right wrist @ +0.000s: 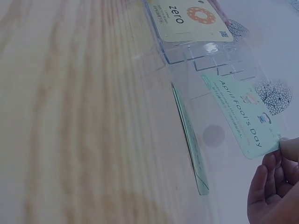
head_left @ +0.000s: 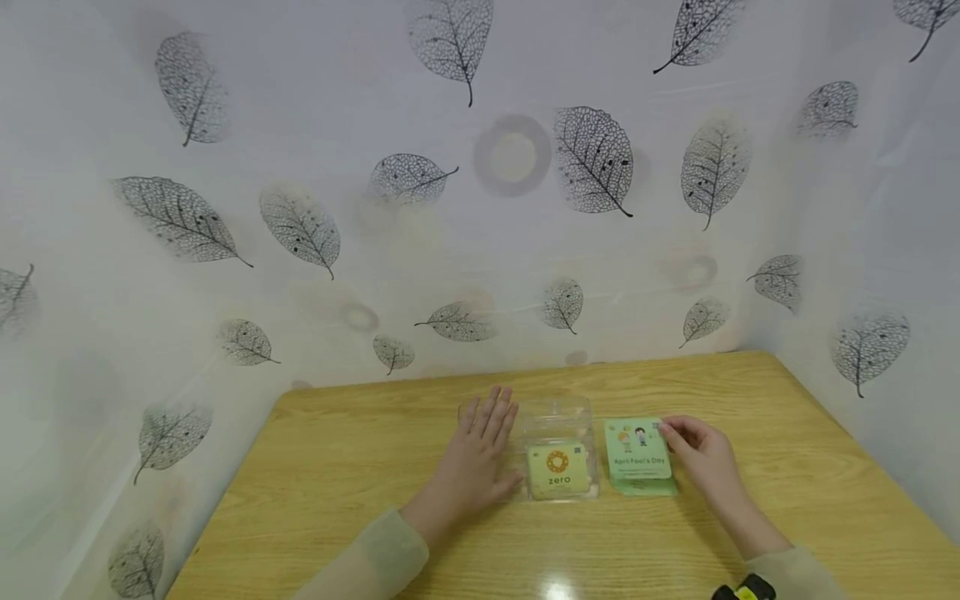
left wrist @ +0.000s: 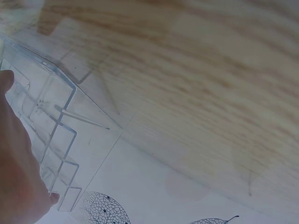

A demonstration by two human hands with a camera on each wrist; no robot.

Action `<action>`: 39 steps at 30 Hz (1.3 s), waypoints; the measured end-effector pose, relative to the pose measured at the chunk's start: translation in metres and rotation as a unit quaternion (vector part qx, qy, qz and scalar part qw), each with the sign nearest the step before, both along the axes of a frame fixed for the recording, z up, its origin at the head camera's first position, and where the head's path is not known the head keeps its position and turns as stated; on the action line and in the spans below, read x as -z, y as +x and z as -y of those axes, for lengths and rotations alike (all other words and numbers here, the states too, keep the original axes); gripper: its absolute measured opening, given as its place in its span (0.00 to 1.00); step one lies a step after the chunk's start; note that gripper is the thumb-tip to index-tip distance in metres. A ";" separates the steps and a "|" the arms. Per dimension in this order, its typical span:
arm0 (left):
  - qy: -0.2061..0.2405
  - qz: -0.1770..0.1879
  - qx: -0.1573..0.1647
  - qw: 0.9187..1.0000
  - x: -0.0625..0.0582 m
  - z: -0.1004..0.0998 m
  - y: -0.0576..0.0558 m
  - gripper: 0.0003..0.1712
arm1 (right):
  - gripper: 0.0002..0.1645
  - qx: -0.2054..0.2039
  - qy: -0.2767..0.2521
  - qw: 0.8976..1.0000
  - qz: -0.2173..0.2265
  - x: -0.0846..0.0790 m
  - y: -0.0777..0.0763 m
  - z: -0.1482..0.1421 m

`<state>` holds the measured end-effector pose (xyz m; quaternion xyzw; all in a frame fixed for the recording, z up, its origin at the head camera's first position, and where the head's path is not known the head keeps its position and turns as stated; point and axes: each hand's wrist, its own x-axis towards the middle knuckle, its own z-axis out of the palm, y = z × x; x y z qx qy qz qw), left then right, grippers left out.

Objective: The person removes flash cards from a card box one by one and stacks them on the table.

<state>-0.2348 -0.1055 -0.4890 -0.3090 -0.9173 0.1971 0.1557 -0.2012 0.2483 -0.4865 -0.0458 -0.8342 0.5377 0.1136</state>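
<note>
"Green, that card [head_left: 637, 448] in the right hand [head_left: 705, 462], isn't it?"

"Pale green, with April Fool's Day printed on it. The thumb and fingers pinch it near its two o'clock corner. From beside that wrist I can see it's lifted above more green cards [head_left: 647, 487], which lie on the wooden table [head_left: 300, 483] and peep out at its six o'clock edge."

"And the left hand [head_left: 474, 460]?"

"Grasping nothing that I can make out. The fingers are straight, aimed about one o'clock, with the thumb out towards three. It's at the nine o'clock side of that clear plastic holder [head_left: 557, 407]. Whether it's pressing down, I can't tell."

"The stepped one, with the yellow card [head_left: 558, 468]?"

"That's it. The yellow card says zero, under an orange ring, and sits in the front of the holder, towards five o'clock. The lifted green card is just beside the holder, at three o'clock, not touching it."

"What's at twelve?"

"A pale curtain [head_left: 510, 250] printed with dark, lacy leaves. And at the right sleeve [head_left: 802, 575], towards five, there's something black and yellow [head_left: 746, 589]."
</note>
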 end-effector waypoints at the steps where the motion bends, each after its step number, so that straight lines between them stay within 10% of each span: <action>1: -0.001 -0.001 0.000 1.000 0.000 0.000 0.000 0.60 | 0.18 0.002 0.003 1.000 0.000 0.000 0.000 -0.001; 39: 0.002 -0.022 0.010 1.000 0.002 0.002 0.000 0.59 | 0.19 -0.003 0.076 0.996 0.054 0.011 -0.005 -0.014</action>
